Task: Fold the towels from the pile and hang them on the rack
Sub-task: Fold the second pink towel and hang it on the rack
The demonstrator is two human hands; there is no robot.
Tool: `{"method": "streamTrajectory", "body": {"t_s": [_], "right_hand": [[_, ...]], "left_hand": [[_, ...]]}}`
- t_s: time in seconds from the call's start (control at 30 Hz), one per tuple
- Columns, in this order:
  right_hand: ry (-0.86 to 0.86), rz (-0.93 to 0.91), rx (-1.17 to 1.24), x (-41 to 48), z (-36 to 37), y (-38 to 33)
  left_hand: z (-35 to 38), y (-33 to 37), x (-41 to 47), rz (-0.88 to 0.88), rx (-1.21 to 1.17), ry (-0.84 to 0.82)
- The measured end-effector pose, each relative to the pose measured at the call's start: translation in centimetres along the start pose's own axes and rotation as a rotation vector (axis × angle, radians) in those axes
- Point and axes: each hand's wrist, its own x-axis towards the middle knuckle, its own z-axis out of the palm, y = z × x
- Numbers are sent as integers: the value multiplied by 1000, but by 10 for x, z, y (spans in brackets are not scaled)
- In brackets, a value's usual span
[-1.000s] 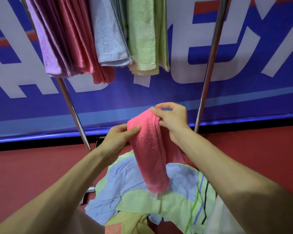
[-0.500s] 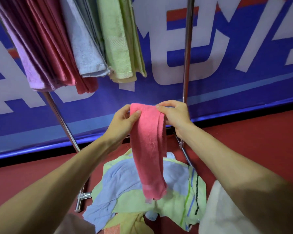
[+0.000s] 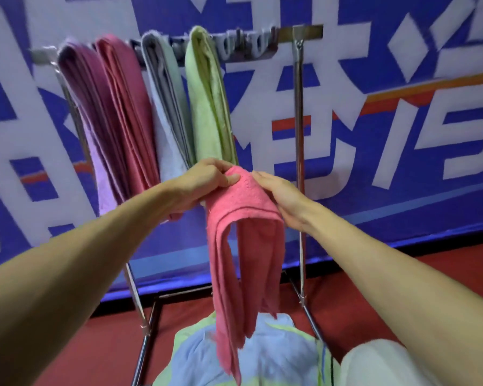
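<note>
Blue banner (image 3: 374, 79) with big white characters fills the far wall, red floor (image 3: 81, 344) below it. Metal rack (image 3: 304, 33) stands in front of the banner, top bar up high, right post running straight down. Four folded towels hang over the bar, left to right: purple towel (image 3: 78, 87), dark pink towel (image 3: 123, 101), grey-blue towel (image 3: 165, 101), green towel (image 3: 207, 101), all close together on the left part of the bar. Right part of the bar is bare metal.

Both hands are raised mid-frame, below the bar, with the pink towel (image 3: 234, 260) between them. Left hand (image 3: 204, 179) pinches the towel's top left edge, thumb on top, fingers curled beneath. Right hand (image 3: 282, 199) lies with fairly straight fingers along the towel's right side; its thumb is hidden. Towel is folded into a long narrow strip, draped over at the top, both ends hanging down, not touching the rack.

Pile (image 3: 268, 355) of light blue and pale green towels sits low and near, under the hanging ends. White fabric (image 3: 374, 363) at near right, can't tell what it is
</note>
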Motion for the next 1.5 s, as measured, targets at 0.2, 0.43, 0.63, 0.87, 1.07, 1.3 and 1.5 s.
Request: {"method": "streamTrajectory", "body": {"t_s": [0.2, 0.43, 0.63, 0.87, 1.07, 1.3, 1.5], "right_hand": [[-200, 34, 209, -15, 13, -71], [-297, -60, -10, -43, 33, -140], [-145, -174, 157, -39, 43, -174], [-77, -245, 280, -24, 41, -195], [-65, -247, 374, 7, 15, -205], [119, -146, 376, 65, -12, -222], [334, -191, 371, 145, -24, -230]], "left_hand": [[-36, 64, -8, 8, 105, 22], [-56, 118, -32, 17, 75, -16], [-64, 118, -40, 46, -58, -212], [-60, 109, -19, 170, -314, -270], [-53, 127, 24, 277, -329, -142], [-57, 158, 107, 320, -397, 130], [-70, 173, 170, 321, -373, 430]]}}
